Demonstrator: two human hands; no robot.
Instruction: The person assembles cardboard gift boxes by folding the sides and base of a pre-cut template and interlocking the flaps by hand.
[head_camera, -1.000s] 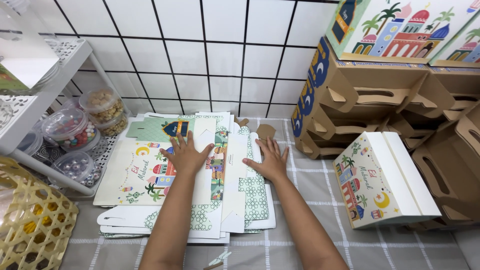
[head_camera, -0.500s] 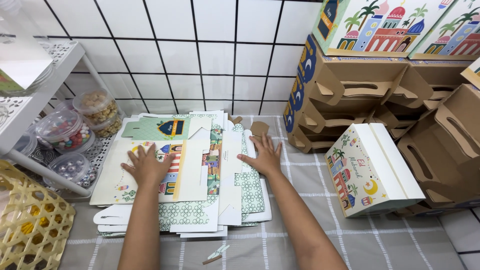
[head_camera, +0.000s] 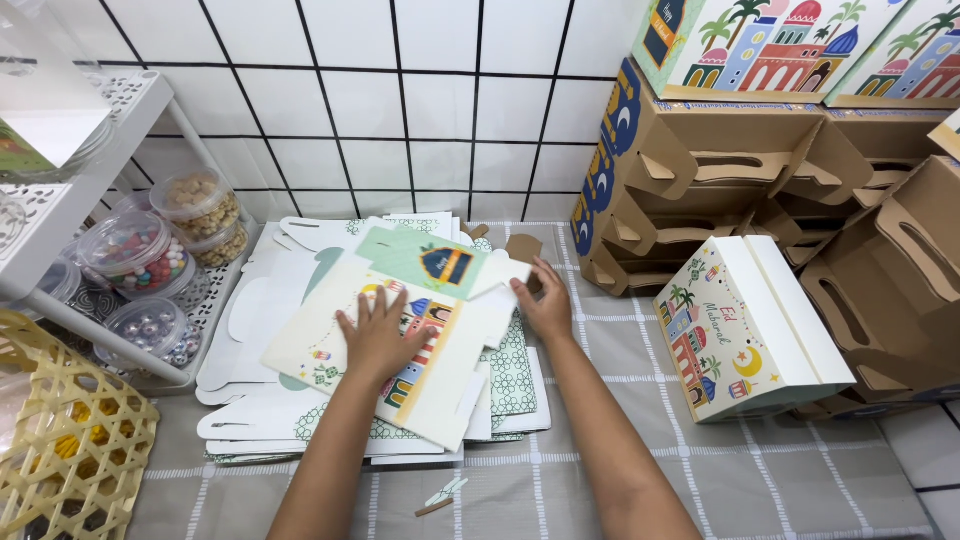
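A stack of flat, unfolded printed cardboard box blanks (head_camera: 300, 410) lies on the grey checked cloth. My left hand (head_camera: 380, 335) presses flat on the top blank (head_camera: 430, 375), a cream sheet with colourful building pictures, now turned at an angle to the pile. My right hand (head_camera: 545, 305) holds the right edge of that same blank near a white flap, fingers curled over it.
A folded printed box (head_camera: 740, 340) lies right of the stack. Assembled brown-and-printed boxes (head_camera: 720, 170) are piled at the back right. Left, a white shelf (head_camera: 70, 180) holds clear tubs of sweets (head_camera: 135, 255). A yellow woven basket (head_camera: 70, 450) sits front left. A paper scrap (head_camera: 440, 495) lies in front.
My left hand slid the top blank right and rotated it off the pile. My right hand moved from lying flat on the stack to gripping the blank's right edge.
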